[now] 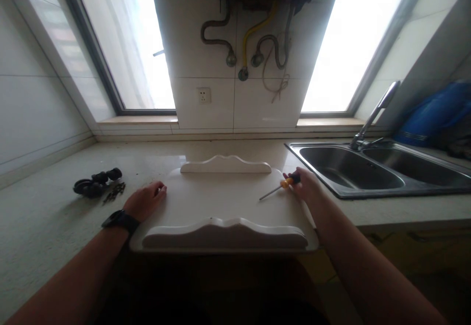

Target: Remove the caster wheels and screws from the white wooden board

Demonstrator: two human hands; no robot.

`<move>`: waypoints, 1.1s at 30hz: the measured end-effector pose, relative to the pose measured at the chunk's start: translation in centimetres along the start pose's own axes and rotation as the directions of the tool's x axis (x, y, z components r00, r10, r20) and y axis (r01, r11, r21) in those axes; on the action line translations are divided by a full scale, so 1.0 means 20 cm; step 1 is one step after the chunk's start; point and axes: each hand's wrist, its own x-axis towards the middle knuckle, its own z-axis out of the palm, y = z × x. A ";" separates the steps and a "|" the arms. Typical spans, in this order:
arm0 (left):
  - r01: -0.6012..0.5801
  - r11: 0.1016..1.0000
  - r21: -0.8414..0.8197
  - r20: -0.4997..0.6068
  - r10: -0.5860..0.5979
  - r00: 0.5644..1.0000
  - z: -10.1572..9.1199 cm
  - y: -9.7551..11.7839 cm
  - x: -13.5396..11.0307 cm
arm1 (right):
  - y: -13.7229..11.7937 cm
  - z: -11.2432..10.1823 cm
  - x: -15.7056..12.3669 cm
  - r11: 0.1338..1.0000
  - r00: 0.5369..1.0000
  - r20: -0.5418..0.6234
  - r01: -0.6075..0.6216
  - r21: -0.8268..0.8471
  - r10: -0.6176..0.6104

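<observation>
A white board [217, 197] with two wavy-edged raised rails lies flat across the front of the counter. My left hand [147, 200] is at the board's left edge, its fingers curled around that edge; the fingertips are partly hidden. A screwdriver [285, 183] with a yellow and black handle is gripped in my right hand [306, 182] by the board's right edge. Its metal shaft points left and down over the board, with the tip apart from both rails. Left of my left hand are several black caster wheels [96, 183] and a small pile of screws [114, 192].
At the right a double steel sink [346, 192] with a tap [375, 114] is set into the counter [44, 217]. A blue item [434, 111] stands behind it. Hoses and a yellow pipe [250, 35] run down the tiled wall, with a socket [203, 95] lower left.
</observation>
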 end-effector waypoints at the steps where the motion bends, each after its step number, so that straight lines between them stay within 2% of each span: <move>1: -0.012 1.000 -0.011 0.007 0.012 1.000 -0.02 0.01 0.00 | 0.03 0.01 -0.01 0.999 1.000 0.006 0.005 -0.052 -0.005; 3: -0.067 0.994 -0.084 0.042 0.071 0.997 -0.10 0.05 -0.01 | 0.09 0.02 -0.03 0.988 0.999 0.020 0.034 -0.152 -0.031; 5: -0.164 0.959 -0.231 0.114 0.194 0.974 -0.22 0.13 -0.05 | 0.11 0.01 -0.04 0.965 0.996 0.047 0.087 -0.247 -0.077; 7: -0.247 0.905 -0.345 0.231 0.338 0.912 -0.35 0.25 -0.12 | 0.12 -0.01 -0.05 0.928 0.989 0.088 0.146 -0.343 -0.123; 10: -0.296 0.874 -0.386 0.389 0.445 0.807 -0.48 0.47 -0.25 | 0.12 -0.06 -0.06 0.849 0.969 0.188 0.233 -0.474 -0.161; 11: -0.322 0.864 -0.388 0.410 0.474 0.779 -0.49 0.54 -0.29 | 0.11 -0.07 -0.06 0.821 0.959 0.228 0.264 -0.507 -0.167; 13: -0.378 0.855 -0.355 0.415 0.506 0.756 -0.47 0.66 -0.35 | 0.11 -0.09 -0.08 0.770 0.935 0.306 0.325 -0.549 -0.177; 15: -0.434 0.855 -0.284 0.398 0.517 0.758 -0.41 0.74 -0.39 | 0.10 -0.09 -0.10 0.734 0.909 0.371 0.382 -0.562 -0.189; 17: -0.468 0.856 -0.221 0.375 0.517 0.769 -0.35 0.77 -0.39 | 0.09 -0.09 -0.12 0.709 0.884 0.422 0.429 -0.560 -0.202; 20: -0.486 0.855 -0.178 0.372 0.516 0.772 -0.31 0.74 -0.36 | 0.07 -0.08 -0.15 0.668 0.848 0.477 0.495 -0.556 -0.231; 23: -0.456 0.872 -0.176 0.416 0.486 0.769 -0.33 0.65 -0.32 | 0.06 -0.06 -0.17 0.624 0.821 0.507 0.545 -0.561 -0.262; 28: -0.321 0.929 -0.185 0.426 0.370 0.826 -0.38 0.43 -0.36 | 0.02 -0.05 -0.22 0.596 0.805 0.500 0.581 -0.555 -0.319; 31: -0.254 0.922 -0.293 0.394 0.358 0.847 -0.35 0.27 -0.43 | -0.06 -0.11 -0.35 0.560 0.773 0.517 0.628 -0.539 -0.369; 33: -0.218 0.908 -0.357 0.329 0.340 0.881 -0.30 0.17 -0.48 | -0.11 -0.18 -0.50 0.545 0.746 0.559 0.656 -0.521 -0.363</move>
